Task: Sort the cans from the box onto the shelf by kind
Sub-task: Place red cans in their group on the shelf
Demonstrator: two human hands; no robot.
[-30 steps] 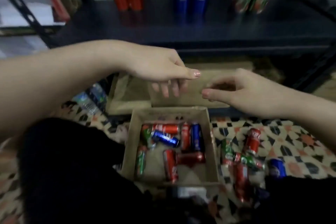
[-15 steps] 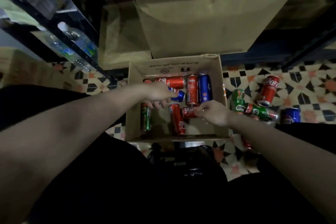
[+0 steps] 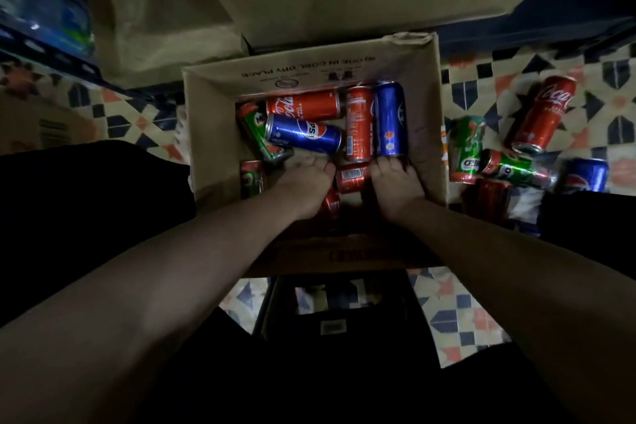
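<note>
Cans [image 3: 359,122] mostly unsorted: many lie in the box [image 3: 210,134], more on the floor by its right side. Left hand [image 3: 304,182] and right hand [image 3: 395,182] reach among them; fingers' grip cannot be told.

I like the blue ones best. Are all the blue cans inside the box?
No, two blue cans lie in the box, but another blue can lies outside on the tiled floor.

Patterned floor tiles [image 3: 461,313], water bottles [image 3: 41,17]
</note>
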